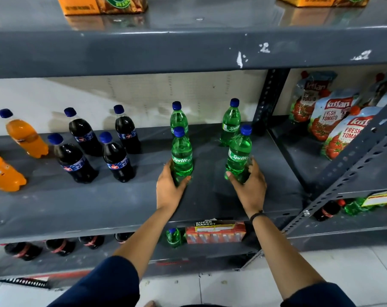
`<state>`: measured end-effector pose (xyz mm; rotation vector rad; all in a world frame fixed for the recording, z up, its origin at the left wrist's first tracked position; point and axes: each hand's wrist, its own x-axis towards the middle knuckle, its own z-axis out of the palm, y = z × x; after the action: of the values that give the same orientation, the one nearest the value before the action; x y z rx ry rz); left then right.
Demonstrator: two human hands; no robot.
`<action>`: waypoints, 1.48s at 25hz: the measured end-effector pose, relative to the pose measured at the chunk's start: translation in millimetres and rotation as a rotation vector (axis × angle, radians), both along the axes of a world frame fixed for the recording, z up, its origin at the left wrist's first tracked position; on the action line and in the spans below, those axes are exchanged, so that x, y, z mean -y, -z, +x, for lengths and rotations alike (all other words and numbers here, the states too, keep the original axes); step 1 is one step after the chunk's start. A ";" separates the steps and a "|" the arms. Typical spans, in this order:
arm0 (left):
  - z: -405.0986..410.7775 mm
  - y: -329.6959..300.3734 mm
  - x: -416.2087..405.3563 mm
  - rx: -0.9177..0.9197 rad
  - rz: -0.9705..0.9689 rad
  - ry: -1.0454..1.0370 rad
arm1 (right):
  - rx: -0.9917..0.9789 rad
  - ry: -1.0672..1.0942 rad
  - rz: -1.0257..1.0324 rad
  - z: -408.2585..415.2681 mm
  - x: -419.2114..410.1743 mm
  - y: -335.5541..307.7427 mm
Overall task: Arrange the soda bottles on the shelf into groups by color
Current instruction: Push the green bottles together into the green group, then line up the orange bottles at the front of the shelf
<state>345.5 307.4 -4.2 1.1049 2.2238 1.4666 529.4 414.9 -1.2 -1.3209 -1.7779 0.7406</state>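
While both arms were stretched over the grey shelf (55, 207), the left hand (169, 188) was wrapped around one green bottle (181, 155) and the right hand (250, 187) around another (239, 155), fingers curled. Behind, two more green bottles (230, 122), four dark ones (118, 157) and two orange ones (25, 135) were stood upright.

Grey metal shelf (55, 202), scuffed along its front edge, and it's carrying bottles standing upright in colour blocks. Two orange bottles (26, 136) over at nine o'clock, four dark cola bottles (117, 158) just left of centre, and four green Sprite bottles (181, 156) at about two o'clock, set two by two.
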 end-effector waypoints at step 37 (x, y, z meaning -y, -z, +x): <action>-451.7 0.2 334.2 0.103 0.038 -0.626 | -0.001 -0.557 -0.254 -489.1 299.2 -6.7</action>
<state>-106.2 -26.9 -4.3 0.3224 2.6018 1.7358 40.3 115.7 5.6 -0.9711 -2.1295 1.3029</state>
